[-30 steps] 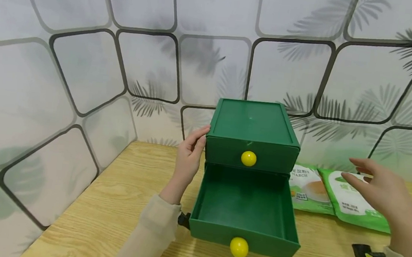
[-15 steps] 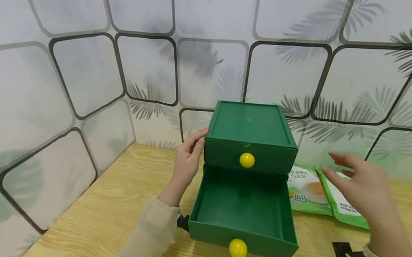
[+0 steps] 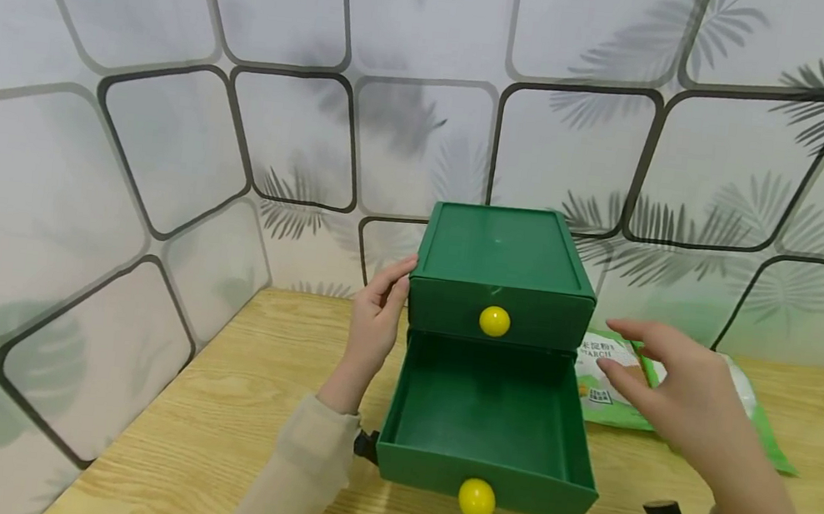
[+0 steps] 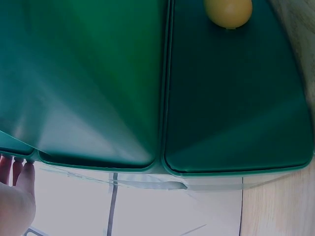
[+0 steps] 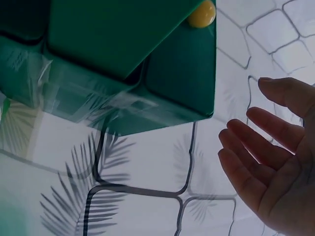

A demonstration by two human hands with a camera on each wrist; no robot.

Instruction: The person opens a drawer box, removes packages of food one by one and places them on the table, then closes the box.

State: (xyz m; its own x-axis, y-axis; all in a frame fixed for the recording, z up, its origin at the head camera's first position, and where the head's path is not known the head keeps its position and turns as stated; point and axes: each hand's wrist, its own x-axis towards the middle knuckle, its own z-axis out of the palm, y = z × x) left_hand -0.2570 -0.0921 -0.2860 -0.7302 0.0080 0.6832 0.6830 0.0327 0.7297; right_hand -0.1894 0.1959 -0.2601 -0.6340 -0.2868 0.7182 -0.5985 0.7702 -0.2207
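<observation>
A green plastic drawer cabinet [image 3: 506, 250] with yellow round knobs stands on the table. Its upper drawer [image 3: 437, 308] is pushed in, while the drawer below [image 3: 487, 407] is pulled out and has nothing inside. My left hand [image 3: 374, 328] touches the cabinet's upper left side with its fingertips; the left wrist view has the hand [image 4: 17, 201] at its lower left corner. To the right of the cabinet, my right hand [image 3: 691, 395] hovers with fingers apart and loosely bent, holding nothing. In the right wrist view this hand [image 5: 275, 167] is apart from the cabinet [image 5: 179, 78].
Behind my right hand, a bag labelled starch [image 3: 596, 398] lies beside the cabinet. A second green and white bag [image 3: 766, 432] lies partly hidden by the hand. Patterned cloth [image 3: 424, 141] lines the back and left of the wooden table [image 3: 215, 404].
My right hand has moved left toward the cabinet, passing in front of the bags. My left hand stays against the cabinet's side. The lower drawer remains pulled out.
</observation>
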